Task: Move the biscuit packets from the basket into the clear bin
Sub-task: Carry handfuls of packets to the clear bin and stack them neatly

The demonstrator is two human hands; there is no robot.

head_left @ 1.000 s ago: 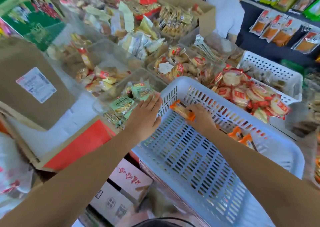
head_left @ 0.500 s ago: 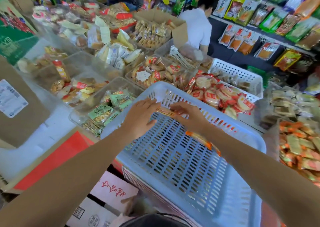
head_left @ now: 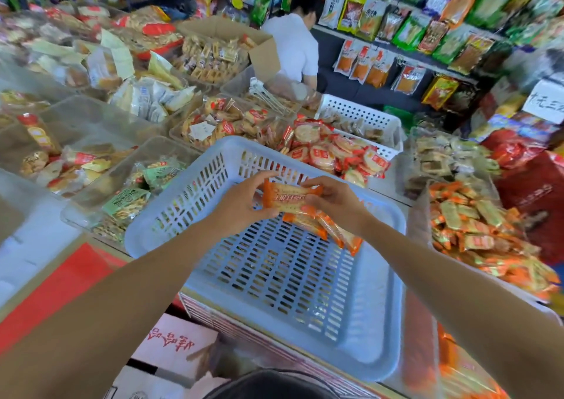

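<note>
head | left hand (head_left: 241,206) and right hand (head_left: 334,200) both pinch orange plastic biscuit packets (head_left: 290,198) mid-frame above pale blue slotted plastic basket (head_left: 274,264) | clear plastic bin (head_left: 424,215) lies right | risk: dangling lower packets slipping loose, weakly held

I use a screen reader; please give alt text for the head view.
Both hands, left hand and right hand, hold orange biscuit packets above a nearly empty blue basket. A clear bin of matching packets sits to the right.
</note>
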